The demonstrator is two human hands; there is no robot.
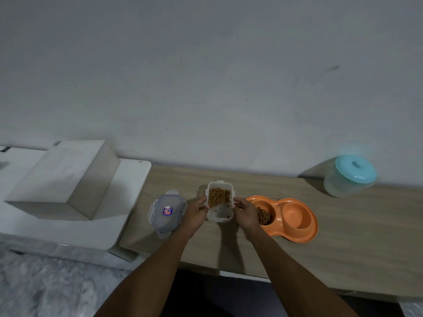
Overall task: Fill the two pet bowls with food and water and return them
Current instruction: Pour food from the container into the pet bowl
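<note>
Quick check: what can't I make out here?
Head view:
- How full the left well of the orange bowl is: right hand, holding the food container, covers part.
- Water in the right well: too dim.
- Contents of the teal-lidded tub: blurred, frosted wall.
- Print on the lid: too small to read.

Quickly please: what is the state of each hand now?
The left hand grips the kibble container.
The right hand grips the same container.
</note>
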